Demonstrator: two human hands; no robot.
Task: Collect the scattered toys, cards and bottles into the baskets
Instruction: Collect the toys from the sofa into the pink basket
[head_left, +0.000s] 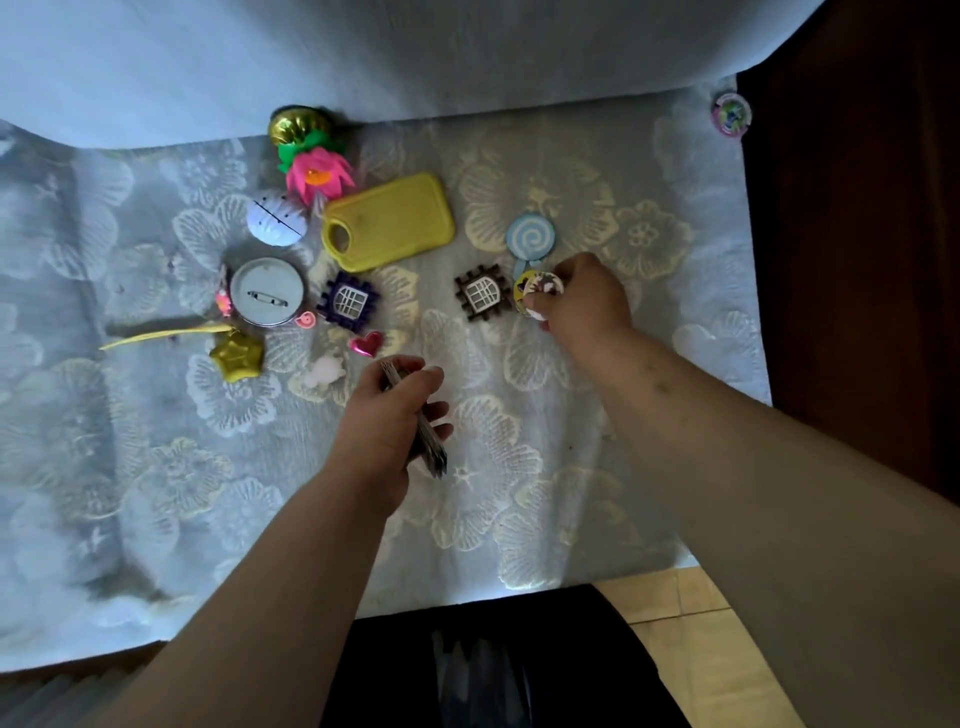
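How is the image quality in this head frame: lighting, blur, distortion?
Head view: dim, bluish light with the brightest patch at the top; the wide lens bows the bed edge and stretches both forearms; detail is soft throughout, so the discs in the right hand and the card stack in the left hand show no readable print.

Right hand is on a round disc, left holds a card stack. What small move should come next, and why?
Probably lift the round disc clear of the cloth: the right hand already pinches it, the left hand is full with the card stack, and no basket is in view.
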